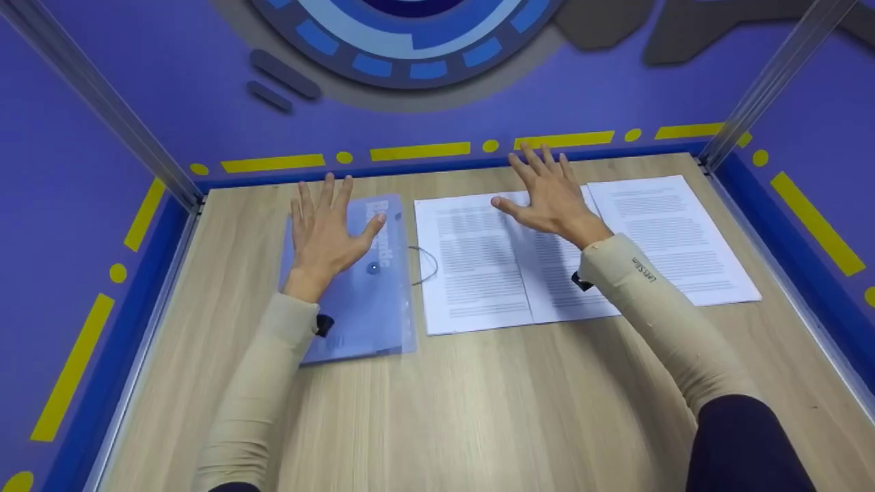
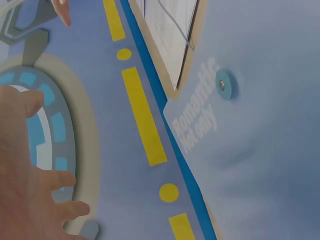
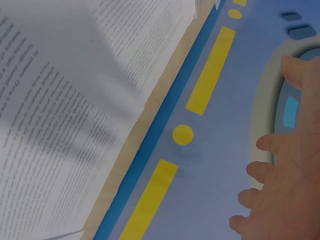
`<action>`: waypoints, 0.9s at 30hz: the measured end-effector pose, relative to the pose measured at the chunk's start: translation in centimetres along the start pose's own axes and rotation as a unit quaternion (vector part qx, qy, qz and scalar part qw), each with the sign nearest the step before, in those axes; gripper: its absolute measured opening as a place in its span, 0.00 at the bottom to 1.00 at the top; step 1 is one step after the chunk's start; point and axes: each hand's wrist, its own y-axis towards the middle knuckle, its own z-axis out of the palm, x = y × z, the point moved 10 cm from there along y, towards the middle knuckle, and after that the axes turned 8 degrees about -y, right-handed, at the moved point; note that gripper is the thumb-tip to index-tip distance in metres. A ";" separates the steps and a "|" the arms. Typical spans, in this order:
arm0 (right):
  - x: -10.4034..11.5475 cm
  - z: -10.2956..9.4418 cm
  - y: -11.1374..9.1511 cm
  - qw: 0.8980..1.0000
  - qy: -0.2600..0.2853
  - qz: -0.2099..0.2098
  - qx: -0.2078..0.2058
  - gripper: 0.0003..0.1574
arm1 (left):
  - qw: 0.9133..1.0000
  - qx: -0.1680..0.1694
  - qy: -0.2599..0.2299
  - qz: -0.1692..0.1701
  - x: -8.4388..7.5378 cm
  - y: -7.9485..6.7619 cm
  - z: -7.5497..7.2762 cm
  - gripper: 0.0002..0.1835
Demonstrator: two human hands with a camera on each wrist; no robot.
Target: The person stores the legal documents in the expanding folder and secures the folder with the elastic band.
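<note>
My left hand (image 1: 327, 236) is spread over a translucent blue document folder (image 1: 362, 307), fingers straight and thumb out to the right. White lettering and a round button (image 2: 223, 84) show on the folder. Over the printed sheets my right hand (image 1: 550, 198) is held with fingers fanned out, holding nothing. Those sheets lie side by side: printed pages (image 1: 478, 273) at the left and middle, and another printed page (image 1: 663, 239) at the right. A thin grey string (image 1: 429, 265) loops between the folder and the leftmost page.
The wooden table (image 1: 478, 410) is bounded by a blue back wall (image 1: 171, 82) with yellow marks and by side walls. Metal posts (image 1: 772, 89) stand at the back corners. Dark bands (image 1: 324, 325) sit at the wrists.
</note>
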 end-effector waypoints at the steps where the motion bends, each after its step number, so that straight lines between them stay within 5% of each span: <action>1: 0.3 0.0 -0.1 1.000 0.000 -0.001 -0.002 0.65 | 1.000 -0.001 0.000 0.002 -0.1 -0.2 0.0 0.54; 11: 5.1 1.1 -0.2 0.997 0.044 -0.062 -0.012 0.63 | 1.000 -0.010 0.016 0.015 -0.8 -2.9 0.3 0.52; 27: 10.6 4.6 -0.7 0.990 0.043 -0.136 0.000 0.61 | 1.000 0.003 0.020 0.024 -1.5 -6.3 4.0 0.51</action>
